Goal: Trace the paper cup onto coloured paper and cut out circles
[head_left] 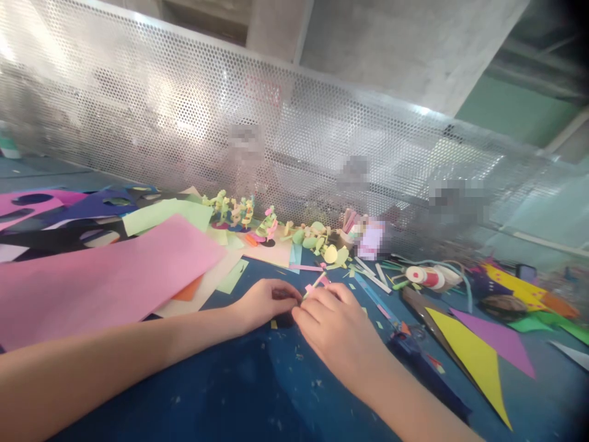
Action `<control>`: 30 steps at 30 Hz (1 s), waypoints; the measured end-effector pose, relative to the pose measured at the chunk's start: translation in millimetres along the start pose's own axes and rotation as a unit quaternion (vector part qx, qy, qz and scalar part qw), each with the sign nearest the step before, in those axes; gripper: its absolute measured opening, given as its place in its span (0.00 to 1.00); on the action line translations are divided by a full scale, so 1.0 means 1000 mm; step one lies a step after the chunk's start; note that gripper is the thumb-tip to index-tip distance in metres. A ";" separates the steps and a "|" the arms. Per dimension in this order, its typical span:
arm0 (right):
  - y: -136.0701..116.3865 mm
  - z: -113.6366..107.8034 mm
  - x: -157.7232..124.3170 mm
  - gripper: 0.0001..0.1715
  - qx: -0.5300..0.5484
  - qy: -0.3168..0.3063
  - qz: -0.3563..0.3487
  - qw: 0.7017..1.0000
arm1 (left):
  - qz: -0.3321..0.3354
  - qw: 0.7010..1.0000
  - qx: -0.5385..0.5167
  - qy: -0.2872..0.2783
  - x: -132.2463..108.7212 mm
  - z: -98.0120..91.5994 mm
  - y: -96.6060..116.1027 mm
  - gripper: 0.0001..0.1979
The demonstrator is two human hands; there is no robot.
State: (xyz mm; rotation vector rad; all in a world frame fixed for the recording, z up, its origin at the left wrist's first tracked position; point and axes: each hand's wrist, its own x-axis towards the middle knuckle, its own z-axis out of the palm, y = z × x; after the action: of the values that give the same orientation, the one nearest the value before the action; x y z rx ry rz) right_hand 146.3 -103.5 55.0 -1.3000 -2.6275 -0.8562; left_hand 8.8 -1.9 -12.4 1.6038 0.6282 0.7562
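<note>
My left hand point(267, 308) and my right hand point(335, 325) meet over the blue table, fingers bent and fingertips close together. Between them is a small craft piece point(317, 281) with a pale thin stem and pink bits. The right fingers close around it; the left thumb and fingers pinch at its lower side, where the grip is partly hidden. A dark patch shows under the left fingertips, too blurred to name. Just beyond the hands lie a pink strip point(306, 267) and a pale green sheet piece point(232, 276).
Small standing craft figures point(267, 226) and green leaf-like cutouts point(315, 236) line the back, before a perforated metal screen point(184, 104). A large pink sheet point(110, 279) lies left. At right are a dark blue cutter-like tool point(427, 371), a yellow sheet point(473, 353) and a red-and-white roll point(426, 277).
</note>
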 end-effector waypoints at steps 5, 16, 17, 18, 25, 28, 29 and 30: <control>0.009 -0.017 0.030 0.11 0.116 -0.097 0.078 0.985 | 0.058 0.998 0.038 -0.011 -0.004 0.004 0.001 0.10; 0.062 0.007 0.049 0.09 0.455 -0.252 0.259 0.814 | 0.070 0.996 0.013 -0.052 -0.003 0.003 -0.005 0.18; 0.065 0.011 0.045 0.08 0.484 -0.250 0.265 0.795 | 0.058 0.997 -0.005 -0.055 -0.002 0.002 -0.006 0.18; 0.067 0.015 0.042 0.07 0.512 -0.249 0.272 0.776 | 0.046 0.997 -0.027 -0.060 -0.001 0.002 -0.006 0.18; 0.077 0.026 0.017 0.12 0.629 -0.219 0.309 0.679 | 0.000 0.988 -0.137 -0.072 -0.003 -0.002 0.000 0.19; 0.077 0.029 0.012 0.13 0.651 -0.182 0.319 0.664 | -0.012 0.987 -0.147 -0.065 -0.003 -0.002 0.001 0.18; 0.077 0.030 0.011 0.13 0.655 -0.169 0.322 0.663 | -0.018 0.987 -0.148 -0.062 -0.002 -0.002 0.002 0.17; 0.076 0.031 0.010 0.13 0.658 -0.157 0.323 0.662 | -0.025 0.987 -0.147 -0.058 -0.002 -0.002 0.002 0.17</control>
State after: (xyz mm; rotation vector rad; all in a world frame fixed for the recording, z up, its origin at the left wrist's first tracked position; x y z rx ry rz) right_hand 202.7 -43.7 66.5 -1.5513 -1.6839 1.2464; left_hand 5.9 -2.6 -10.4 1.3447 0.4475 0.6794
